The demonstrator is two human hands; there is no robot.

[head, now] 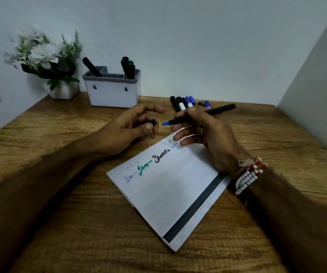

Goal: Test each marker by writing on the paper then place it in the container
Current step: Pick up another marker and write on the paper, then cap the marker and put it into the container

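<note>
The marker (217,110) was gripped in the right hand (208,133), its blue tip bared beyond the paper's (170,194) far corner. The cap (152,122) was pinched in the left hand (127,129), close by. Recapping seemed due: the cap was to be lined up squarely and pressed home before the container (113,95) was approached.

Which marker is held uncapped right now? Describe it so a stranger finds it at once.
Start at the brown wooden table and the white paper sheet lying on it. Above the sheet's far corner, the right hand grips a slim black marker with a blue tip. Unlike the capped markers lying behind it, it is uncapped and off the table.
</note>
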